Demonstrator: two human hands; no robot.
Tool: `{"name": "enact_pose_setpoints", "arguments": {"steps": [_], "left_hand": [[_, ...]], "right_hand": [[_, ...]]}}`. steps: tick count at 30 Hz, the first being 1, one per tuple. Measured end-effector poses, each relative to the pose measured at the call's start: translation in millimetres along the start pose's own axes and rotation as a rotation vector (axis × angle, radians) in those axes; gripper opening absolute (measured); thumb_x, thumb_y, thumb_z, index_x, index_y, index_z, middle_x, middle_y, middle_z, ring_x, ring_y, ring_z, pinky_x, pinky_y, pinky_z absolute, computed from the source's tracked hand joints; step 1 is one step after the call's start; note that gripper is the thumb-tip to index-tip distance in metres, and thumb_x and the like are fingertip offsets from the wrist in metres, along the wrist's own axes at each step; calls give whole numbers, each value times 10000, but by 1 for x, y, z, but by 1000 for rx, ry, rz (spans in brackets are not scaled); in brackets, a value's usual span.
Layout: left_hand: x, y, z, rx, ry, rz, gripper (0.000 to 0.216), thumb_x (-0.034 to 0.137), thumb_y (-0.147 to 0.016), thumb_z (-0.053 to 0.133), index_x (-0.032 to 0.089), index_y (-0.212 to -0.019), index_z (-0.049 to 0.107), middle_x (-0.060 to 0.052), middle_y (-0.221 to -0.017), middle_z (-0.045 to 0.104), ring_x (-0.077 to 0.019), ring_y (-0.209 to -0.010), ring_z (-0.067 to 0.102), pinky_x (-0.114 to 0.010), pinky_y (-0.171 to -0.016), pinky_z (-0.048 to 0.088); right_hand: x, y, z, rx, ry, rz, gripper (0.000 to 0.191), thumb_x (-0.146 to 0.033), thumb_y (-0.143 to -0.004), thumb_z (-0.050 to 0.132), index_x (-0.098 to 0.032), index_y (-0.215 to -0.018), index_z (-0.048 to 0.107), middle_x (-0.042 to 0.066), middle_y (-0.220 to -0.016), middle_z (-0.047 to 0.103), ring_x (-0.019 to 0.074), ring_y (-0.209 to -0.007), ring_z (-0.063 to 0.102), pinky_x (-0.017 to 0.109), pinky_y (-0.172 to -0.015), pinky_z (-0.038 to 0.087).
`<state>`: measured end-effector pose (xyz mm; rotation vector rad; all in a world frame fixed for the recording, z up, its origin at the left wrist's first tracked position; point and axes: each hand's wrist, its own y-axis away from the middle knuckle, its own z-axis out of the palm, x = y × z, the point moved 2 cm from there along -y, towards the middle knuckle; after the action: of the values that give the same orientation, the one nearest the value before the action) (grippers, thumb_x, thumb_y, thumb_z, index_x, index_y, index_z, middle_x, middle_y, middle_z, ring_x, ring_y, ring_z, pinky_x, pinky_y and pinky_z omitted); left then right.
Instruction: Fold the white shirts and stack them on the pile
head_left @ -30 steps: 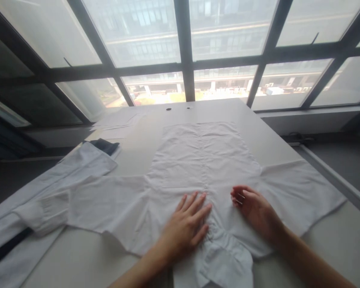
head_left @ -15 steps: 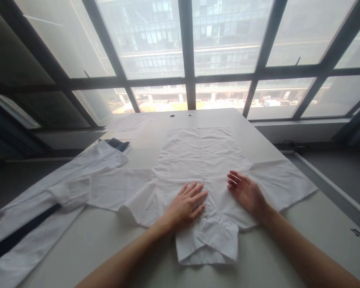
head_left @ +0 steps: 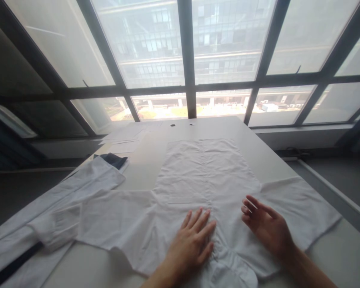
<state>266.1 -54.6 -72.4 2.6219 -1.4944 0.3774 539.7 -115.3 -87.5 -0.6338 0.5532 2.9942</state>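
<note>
A white long-sleeved shirt (head_left: 183,172) lies spread on the table, front up, its collar end nearest me and its hem toward the window. My left hand (head_left: 190,244) rests palm down on the chest beside the button line, fingers stretched and slightly spread. To the right, my right hand (head_left: 265,226) is turned on its side, fingers loosely curved and apart, with nothing in it. It is over the shirt near the right armpit; whether it touches the cloth I cannot tell. The lower picture edge cuts off part of the collar.
The white table (head_left: 144,168) reaches to the window. More folded white cloth (head_left: 87,180) with a dark piece (head_left: 115,160) lies at left, partly beneath the shirt's left sleeve (head_left: 108,212). Paper sheets (head_left: 129,136) lie at the far left. Curtains (head_left: 9,140) hang beside the window.
The view has tilted up and come nearer, so shirt and hands appear lower and larger. My left hand stays flat on the chest; my right hand appears farther right, still loosely open.
</note>
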Motion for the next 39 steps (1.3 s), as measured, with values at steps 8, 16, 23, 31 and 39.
{"name": "enact_pose_setpoints", "arguments": {"steps": [8, 16, 23, 31, 39], "left_hand": [[3, -5, 2, 10, -12, -16, 615, 324, -942, 569, 357, -1524, 373, 6, -1661, 216, -297, -1526, 191, -571, -1215, 236], [2, -8, 3, 2, -3, -24, 681, 335, -950, 547, 299, -1575, 280, -11, -1655, 236, -281, -1530, 181, -547, -1236, 201], [0, -6, 3, -4, -12, -22, 642, 355, -964, 531, 317, -1564, 306, -2, -1655, 234, -280, -1531, 178, -543, -1234, 210], [3, -7, 6, 18, -50, -47, 675, 380, -956, 539, 291, -1577, 289, -45, -1670, 164, -320, -1535, 130, -586, -1228, 160], [5, -9, 12, 35, -82, -126, 731, 538, -957, 498, 187, -1572, 317, -146, -1660, 161, -384, -1528, 82, -626, -1211, 141]], "right_hand": [[-7, -7, -3, -30, 15, -13, 286, -239, -808, 680, -232, -1091, 725, 37, -1000, 747, 172, -809, 643, 316, -712, 558], [-8, -14, -3, -67, 35, -30, 282, -351, -868, 636, -251, -1122, 705, 22, -1045, 751, 153, -798, 654, 303, -715, 558], [-1, -24, 1, -43, 36, -25, 251, -325, -927, 579, -213, -1107, 712, 56, -1062, 751, 157, -781, 673, 300, -694, 570], [1, -13, 17, 0, 113, -20, 242, -284, -936, 562, -214, -1096, 730, 66, -1106, 756, 166, -835, 708, 312, -741, 586], [66, -23, 57, -229, 141, 265, 404, -442, -966, 545, -186, -1264, 638, 126, -1327, 661, 226, -1207, 630, 420, -1013, 496]]}}
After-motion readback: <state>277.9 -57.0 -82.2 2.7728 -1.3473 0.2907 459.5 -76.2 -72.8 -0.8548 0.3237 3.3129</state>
